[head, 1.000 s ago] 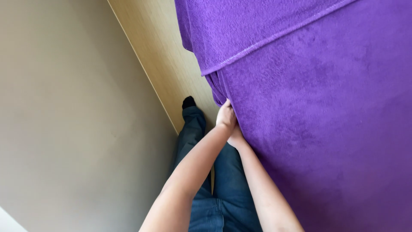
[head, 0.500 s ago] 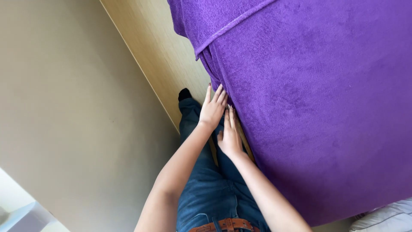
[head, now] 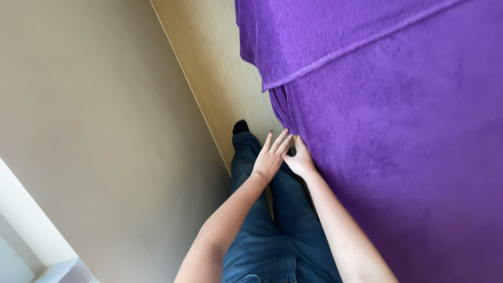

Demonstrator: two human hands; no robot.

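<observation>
Left hand (head: 268, 159) and right hand (head: 300, 162) touch purple blanket (head: 398, 131) edge.

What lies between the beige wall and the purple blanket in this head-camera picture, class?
In the head view, a strip of light wooden floor lies between wall and purple blanket; lower down, the person's jeans-clad legs and both hands fill it.

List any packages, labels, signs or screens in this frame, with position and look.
None in view: no package, label, sign or screen.
What shows instead:
Purple blanket, fleecy, fills the right side, with a hem line running across its upper part.
Left hand and right hand, both at the blanket's lower edge, fingers extended.
Plain beige wall on the left; pale wood floor between.
</observation>
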